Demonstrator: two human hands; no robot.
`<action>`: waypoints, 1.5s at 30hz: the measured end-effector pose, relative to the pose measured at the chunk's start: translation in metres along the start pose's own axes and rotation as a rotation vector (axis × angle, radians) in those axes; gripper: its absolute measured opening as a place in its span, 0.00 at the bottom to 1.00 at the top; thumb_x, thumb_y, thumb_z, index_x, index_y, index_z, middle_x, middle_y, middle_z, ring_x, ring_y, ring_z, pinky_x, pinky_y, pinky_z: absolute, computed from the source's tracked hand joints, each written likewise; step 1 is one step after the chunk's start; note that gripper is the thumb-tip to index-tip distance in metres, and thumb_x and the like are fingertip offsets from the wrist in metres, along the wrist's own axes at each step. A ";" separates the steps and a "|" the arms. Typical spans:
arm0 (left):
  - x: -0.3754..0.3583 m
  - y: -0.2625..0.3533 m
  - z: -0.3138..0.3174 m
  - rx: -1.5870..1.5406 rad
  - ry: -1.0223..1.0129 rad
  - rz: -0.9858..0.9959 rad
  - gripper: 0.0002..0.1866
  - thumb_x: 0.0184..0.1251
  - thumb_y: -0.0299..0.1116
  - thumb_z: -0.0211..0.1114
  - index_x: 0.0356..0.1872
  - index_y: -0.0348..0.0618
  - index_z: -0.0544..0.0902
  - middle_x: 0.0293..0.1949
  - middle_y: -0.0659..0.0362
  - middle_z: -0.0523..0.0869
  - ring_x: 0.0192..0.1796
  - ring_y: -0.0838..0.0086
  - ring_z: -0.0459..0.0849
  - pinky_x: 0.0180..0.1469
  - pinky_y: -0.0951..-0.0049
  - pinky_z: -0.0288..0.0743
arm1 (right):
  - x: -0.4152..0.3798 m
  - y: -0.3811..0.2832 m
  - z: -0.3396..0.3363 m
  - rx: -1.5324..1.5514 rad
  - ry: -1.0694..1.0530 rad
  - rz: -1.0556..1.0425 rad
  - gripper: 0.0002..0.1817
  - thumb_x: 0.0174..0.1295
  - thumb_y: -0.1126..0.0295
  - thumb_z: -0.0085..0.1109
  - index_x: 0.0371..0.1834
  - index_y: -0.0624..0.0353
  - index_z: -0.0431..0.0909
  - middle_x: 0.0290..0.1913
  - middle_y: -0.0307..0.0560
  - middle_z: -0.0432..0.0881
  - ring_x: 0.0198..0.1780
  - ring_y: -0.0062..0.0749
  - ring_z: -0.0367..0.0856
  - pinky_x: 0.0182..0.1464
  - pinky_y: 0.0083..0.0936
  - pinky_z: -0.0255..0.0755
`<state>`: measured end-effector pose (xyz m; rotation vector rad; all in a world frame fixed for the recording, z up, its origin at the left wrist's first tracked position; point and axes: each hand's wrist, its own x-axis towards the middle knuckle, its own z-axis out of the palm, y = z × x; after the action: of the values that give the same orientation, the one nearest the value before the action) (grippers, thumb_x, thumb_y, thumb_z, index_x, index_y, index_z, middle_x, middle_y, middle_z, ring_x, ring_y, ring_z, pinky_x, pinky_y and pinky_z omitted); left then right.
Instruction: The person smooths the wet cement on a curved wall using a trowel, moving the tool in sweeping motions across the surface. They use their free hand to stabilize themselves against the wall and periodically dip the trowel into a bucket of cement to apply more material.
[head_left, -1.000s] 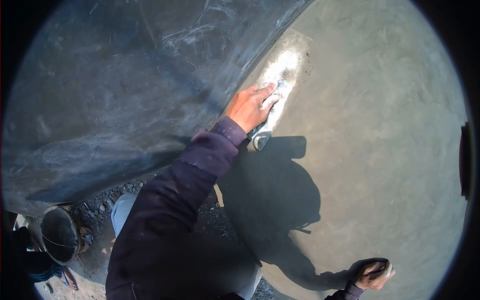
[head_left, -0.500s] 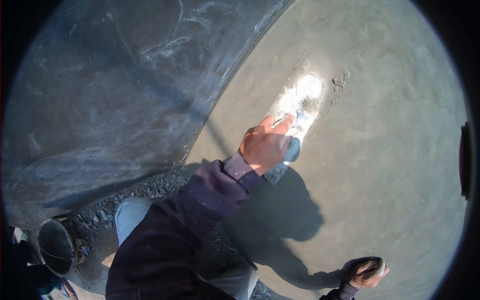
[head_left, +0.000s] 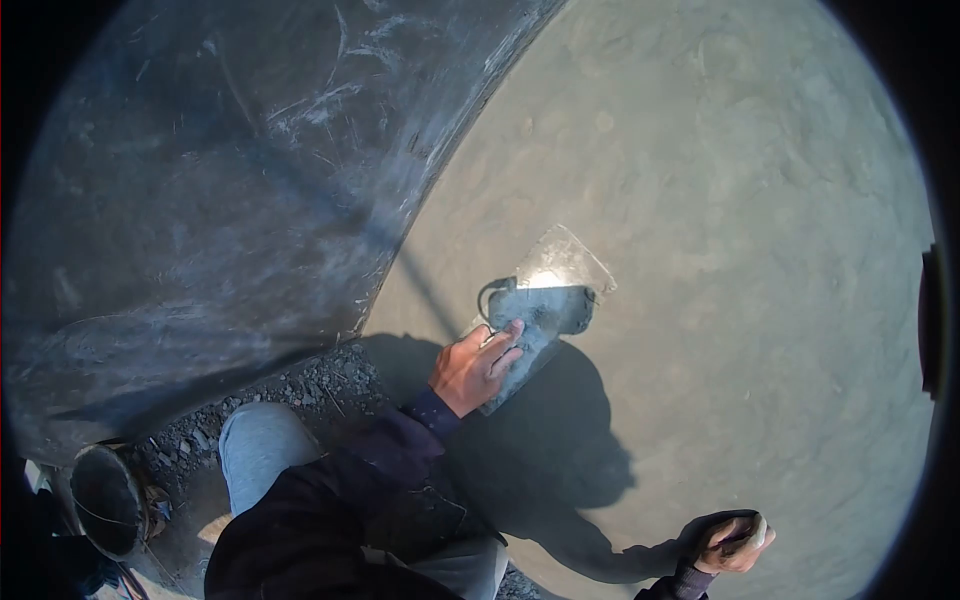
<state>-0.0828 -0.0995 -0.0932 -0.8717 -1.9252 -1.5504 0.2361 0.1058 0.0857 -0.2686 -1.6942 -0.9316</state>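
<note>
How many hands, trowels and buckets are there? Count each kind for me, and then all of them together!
Hands: 2, the left hand and the right hand
Trowels: 1, the flat trowel under the left hand
Buckets: 1, the round, dark bucket
Total: 4
</note>
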 end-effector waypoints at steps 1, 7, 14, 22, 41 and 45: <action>0.003 -0.018 -0.002 -0.028 -0.004 -0.070 0.20 0.57 0.30 0.69 0.53 0.42 0.81 0.30 0.50 0.80 0.31 0.59 0.84 0.34 0.67 0.78 | -0.003 0.000 0.001 -0.005 0.013 0.029 0.11 0.64 0.67 0.50 0.42 0.64 0.73 0.25 0.50 0.70 0.22 0.42 0.70 0.21 0.32 0.61; 0.134 0.122 -0.030 0.008 0.040 0.124 0.20 0.56 0.30 0.67 0.53 0.42 0.81 0.36 0.45 0.81 0.32 0.54 0.83 0.35 0.63 0.78 | 0.006 -0.005 -0.001 -0.013 0.000 -0.021 0.09 0.57 0.78 0.51 0.41 0.65 0.73 0.25 0.49 0.70 0.21 0.42 0.69 0.21 0.32 0.61; 0.058 0.011 -0.007 0.015 0.060 0.125 0.20 0.60 0.38 0.66 0.55 0.54 0.80 0.28 0.52 0.77 0.27 0.56 0.81 0.29 0.60 0.77 | 0.006 -0.001 -0.002 0.069 0.018 -0.059 0.09 0.60 0.73 0.51 0.42 0.65 0.74 0.26 0.50 0.70 0.21 0.42 0.69 0.21 0.32 0.61; 0.130 0.092 -0.025 0.098 0.093 0.315 0.17 0.55 0.39 0.71 0.47 0.50 0.84 0.21 0.55 0.75 0.24 0.60 0.80 0.28 0.63 0.76 | 0.008 -0.013 0.001 -0.008 0.042 0.022 0.11 0.65 0.67 0.50 0.40 0.65 0.74 0.25 0.49 0.70 0.20 0.40 0.69 0.20 0.30 0.60; 0.233 -0.001 -0.064 0.181 0.325 0.198 0.19 0.56 0.45 0.69 0.45 0.47 0.86 0.26 0.48 0.84 0.29 0.55 0.83 0.34 0.61 0.79 | -0.016 0.010 -0.002 -0.039 0.002 0.113 0.16 0.65 0.60 0.53 0.41 0.65 0.75 0.32 0.49 0.75 0.27 0.42 0.75 0.27 0.30 0.67; 0.268 0.038 -0.070 0.150 0.322 0.263 0.20 0.56 0.46 0.69 0.45 0.46 0.86 0.30 0.47 0.85 0.32 0.56 0.85 0.37 0.62 0.80 | -0.007 0.002 -0.009 -0.005 -0.037 0.080 0.15 0.65 0.61 0.53 0.42 0.65 0.75 0.32 0.50 0.75 0.28 0.42 0.75 0.27 0.31 0.67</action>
<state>-0.2315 -0.1191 0.1431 -0.7275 -1.6031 -1.2848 0.2458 0.1027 0.0809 -0.3559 -1.7025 -0.8766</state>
